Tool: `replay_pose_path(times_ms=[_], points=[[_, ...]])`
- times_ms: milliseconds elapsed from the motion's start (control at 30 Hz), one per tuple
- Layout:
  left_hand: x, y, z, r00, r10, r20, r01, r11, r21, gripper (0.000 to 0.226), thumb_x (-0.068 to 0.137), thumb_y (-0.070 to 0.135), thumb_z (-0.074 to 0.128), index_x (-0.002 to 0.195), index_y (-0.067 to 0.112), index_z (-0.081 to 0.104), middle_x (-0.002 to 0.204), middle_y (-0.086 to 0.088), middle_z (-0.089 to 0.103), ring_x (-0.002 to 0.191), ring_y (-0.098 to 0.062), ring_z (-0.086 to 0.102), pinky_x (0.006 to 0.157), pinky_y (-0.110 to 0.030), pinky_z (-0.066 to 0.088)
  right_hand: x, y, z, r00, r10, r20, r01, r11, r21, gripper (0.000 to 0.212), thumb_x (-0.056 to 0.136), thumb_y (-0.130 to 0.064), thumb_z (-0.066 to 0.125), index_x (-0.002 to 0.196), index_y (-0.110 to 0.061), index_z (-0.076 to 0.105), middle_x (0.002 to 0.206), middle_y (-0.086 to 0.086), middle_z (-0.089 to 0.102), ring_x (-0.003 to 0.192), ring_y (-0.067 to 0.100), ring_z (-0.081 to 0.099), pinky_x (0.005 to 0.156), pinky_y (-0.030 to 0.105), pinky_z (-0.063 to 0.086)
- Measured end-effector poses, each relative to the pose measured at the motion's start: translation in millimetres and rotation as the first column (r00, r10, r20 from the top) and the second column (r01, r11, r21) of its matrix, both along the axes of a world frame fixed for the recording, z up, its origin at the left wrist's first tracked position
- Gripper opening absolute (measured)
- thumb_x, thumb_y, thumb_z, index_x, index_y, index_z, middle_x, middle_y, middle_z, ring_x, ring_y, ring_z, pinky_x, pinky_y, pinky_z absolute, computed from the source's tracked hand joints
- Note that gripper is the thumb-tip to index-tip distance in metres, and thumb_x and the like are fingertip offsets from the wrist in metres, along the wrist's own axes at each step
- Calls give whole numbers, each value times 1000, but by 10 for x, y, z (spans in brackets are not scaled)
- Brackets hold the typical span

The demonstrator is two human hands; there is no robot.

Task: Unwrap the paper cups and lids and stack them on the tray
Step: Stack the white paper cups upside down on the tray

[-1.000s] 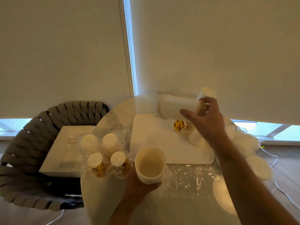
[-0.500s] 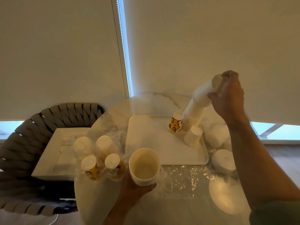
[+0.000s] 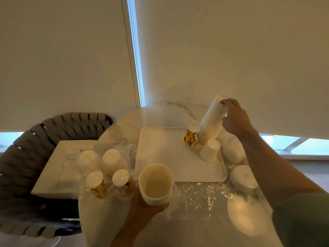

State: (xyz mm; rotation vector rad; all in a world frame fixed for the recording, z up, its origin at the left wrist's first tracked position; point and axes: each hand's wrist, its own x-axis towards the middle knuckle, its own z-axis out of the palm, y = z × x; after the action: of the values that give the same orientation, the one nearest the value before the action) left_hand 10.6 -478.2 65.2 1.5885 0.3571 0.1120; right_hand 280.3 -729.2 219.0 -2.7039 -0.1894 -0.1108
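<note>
A white tray (image 3: 167, 157) lies on the round marble table. My right hand (image 3: 233, 118) holds the top of a tall stack of white paper cups (image 3: 211, 118), which stands upside down at the tray's far right corner. A yellow patterned cup (image 3: 191, 137) and a short white cup (image 3: 210, 149) stand upside down beside it. My left hand (image 3: 144, 209) grips a large white cup (image 3: 155, 183), mouth toward me, near the table's front. Several wrapped cup stacks (image 3: 106, 172) lie in clear plastic at the left.
Stacks of white lids (image 3: 243, 178) sit right of the tray, with loose clear wrap (image 3: 201, 196) on the table in front. A woven grey chair (image 3: 21, 157) at the left carries a white box (image 3: 58, 168). Closed blinds fill the background.
My right hand has swung the tall cup stack from lying sideways in the air to standing upside down on the tray's far right corner. My left hand has kept holding the large cup.
</note>
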Motion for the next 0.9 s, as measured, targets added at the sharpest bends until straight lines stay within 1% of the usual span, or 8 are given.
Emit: replay_pose_path(times_ms=[133,267,400,467,567,633,733,900], points=[[-9,3,19,1000,11,-15,-11,1000,-7,98,33,35,95,121,26,53,110,21,68,104,-2,64,80,-16,51,-36,43,51,999,-45,-30,42,996,-73,71,82,4,61,147,-13,42,154,4,39,123,45,49,99,50,45],[-3,3,15,1000,-3,-7,3,1000,1,96,36,28,95,122,23,53,112,16,69,104,-6,65,82,-21,52,-293,247,149,995,-68,66,72,995,-73,67,83,-3,67,145,-16,45,151,5,40,126,41,45,100,51,42],[-9,17,14,1000,-18,0,18,1000,15,100,40,29,95,128,17,51,116,16,67,108,-6,63,82,-13,52,-820,594,232,982,185,-22,-182,978,99,39,90,-8,66,127,-18,64,135,4,60,112,22,59,100,37,47],[-9,27,2,999,-30,-17,30,998,47,100,40,31,95,129,16,51,117,14,67,108,-5,63,84,-13,51,-1124,754,262,910,396,-118,-375,912,167,32,93,-15,67,125,-19,66,125,0,65,100,13,59,98,37,51],[8,16,41,999,-26,-29,30,993,118,105,35,47,94,126,20,50,112,11,67,109,-1,60,91,-16,48,-1480,975,240,726,567,-390,-548,819,171,57,93,-42,68,144,-24,49,140,-4,54,119,13,53,104,37,48],[26,18,55,998,-51,-40,58,980,190,110,33,69,89,124,20,53,116,7,65,110,-8,61,99,-31,49,-1628,1085,166,640,588,-495,-619,776,120,84,84,-55,74,153,-25,35,153,-4,41,133,17,44,109,40,44],[33,4,77,999,-36,-40,45,970,241,95,40,78,81,119,34,50,113,8,65,109,-18,63,100,-45,49,-1759,1167,78,640,596,-485,-669,743,31,106,75,-58,81,157,-23,23,157,-2,31,137,21,38,108,40,46],[58,-34,91,997,-7,81,-21,943,331,86,46,80,77,120,71,35,118,11,58,112,-20,59,97,-41,48,-1817,1169,7,678,632,-375,-674,738,25,107,72,-50,86,156,-21,26,154,-2,34,132,20,42,103,36,49]])
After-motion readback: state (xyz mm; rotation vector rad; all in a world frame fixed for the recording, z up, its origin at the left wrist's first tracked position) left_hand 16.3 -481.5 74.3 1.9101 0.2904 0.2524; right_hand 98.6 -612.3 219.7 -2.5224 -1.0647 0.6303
